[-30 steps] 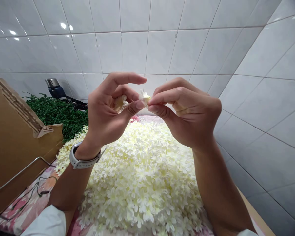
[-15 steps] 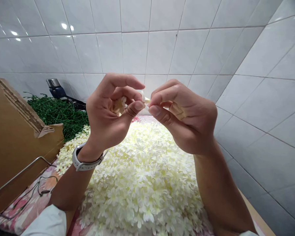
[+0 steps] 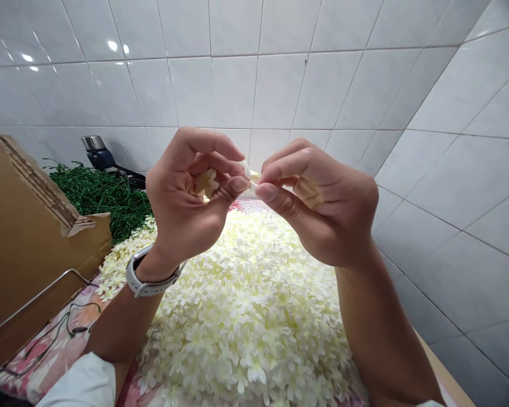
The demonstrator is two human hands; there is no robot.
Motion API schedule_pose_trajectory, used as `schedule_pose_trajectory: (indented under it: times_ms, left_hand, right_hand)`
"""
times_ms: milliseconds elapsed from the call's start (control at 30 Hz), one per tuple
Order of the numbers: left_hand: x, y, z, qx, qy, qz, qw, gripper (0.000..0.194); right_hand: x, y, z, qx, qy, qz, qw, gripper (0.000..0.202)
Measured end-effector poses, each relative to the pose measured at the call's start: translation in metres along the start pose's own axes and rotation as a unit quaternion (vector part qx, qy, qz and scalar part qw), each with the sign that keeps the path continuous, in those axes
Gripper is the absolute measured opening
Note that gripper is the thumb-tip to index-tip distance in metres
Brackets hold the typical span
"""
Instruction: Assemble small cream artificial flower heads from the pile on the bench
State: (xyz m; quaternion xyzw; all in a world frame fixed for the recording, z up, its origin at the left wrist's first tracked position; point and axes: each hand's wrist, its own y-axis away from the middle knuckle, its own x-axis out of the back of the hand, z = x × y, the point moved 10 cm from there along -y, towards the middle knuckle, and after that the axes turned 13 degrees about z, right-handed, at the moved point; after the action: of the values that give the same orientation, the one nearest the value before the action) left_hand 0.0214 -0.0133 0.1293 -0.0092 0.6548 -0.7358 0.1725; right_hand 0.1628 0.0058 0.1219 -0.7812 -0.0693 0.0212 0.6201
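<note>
My left hand (image 3: 190, 195) and my right hand (image 3: 318, 198) are raised, fingertips almost meeting. Between the left thumb and fingers I pinch a small white artificial flower (image 3: 246, 168). My right thumb and forefinger are closed on its other side, at a pale piece that seems to be part of the same flower; the fingertips partly hide it. Another cream flower (image 3: 211, 182) lies within the curled fingers of the left hand. Beneath both hands spreads a big heap of white and pale yellow flowers (image 3: 254, 305).
Green plastic stems (image 3: 106, 195) are piled at the back left, with a dark blue flask (image 3: 98, 152) behind them. A cardboard box (image 3: 38, 226) stands at the left, near a thin dark cable (image 3: 70, 316) on the patterned cloth (image 3: 46, 362). Tiled walls (image 3: 233, 85) rise behind and right.
The fingertips of my two hands have drawn slightly apart, and a little more of the pale piece between them shows. The heap of flowers looks the same.
</note>
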Motion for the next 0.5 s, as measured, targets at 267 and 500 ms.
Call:
schedule_pose_trajectory:
  times_ms: [267, 500]
  left_hand:
    - [0.0, 0.0, 0.0, -0.01, -0.001, -0.009, 1.0, 0.022]
    - [0.008, -0.006, -0.012, -0.015, -0.017, -0.01, 1.0, 0.022]
  right_hand:
    - [0.006, 0.001, 0.01, -0.046, -0.003, 0.007, 0.999, 0.011]
    - [0.02, -0.003, 0.014, -0.055, 0.013, 0.063, 0.996, 0.009]
